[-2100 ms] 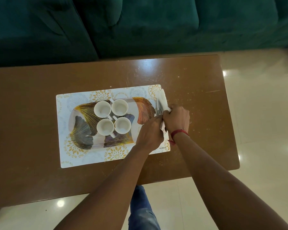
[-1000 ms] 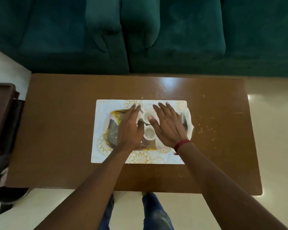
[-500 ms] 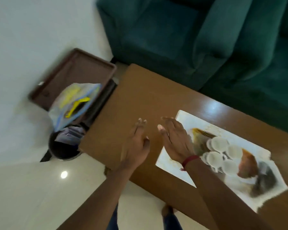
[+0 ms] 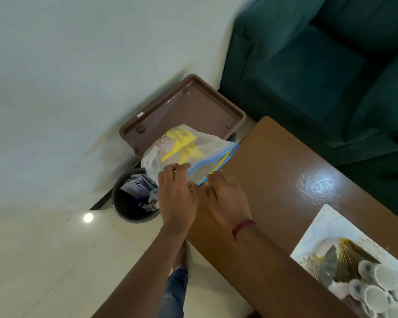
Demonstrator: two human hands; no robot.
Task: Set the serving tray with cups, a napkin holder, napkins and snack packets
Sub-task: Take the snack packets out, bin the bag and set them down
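Half a second ago both hands hung spread over the table end; now they have reached the zip bag (image 4: 189, 154) of yellow snack packets (image 4: 180, 143), which lies on the brown tub lid (image 4: 184, 109) above the dark bin (image 4: 133, 198). My left hand (image 4: 177, 193) curls its fingers onto the bag's near edge, and my right hand (image 4: 228, 196) touches the blue zip strip, though blur hides the exact pinch. I judge I'm working at the seal. Cups (image 4: 377, 292) sit together on the serving tray (image 4: 340, 255), well apart at the right.
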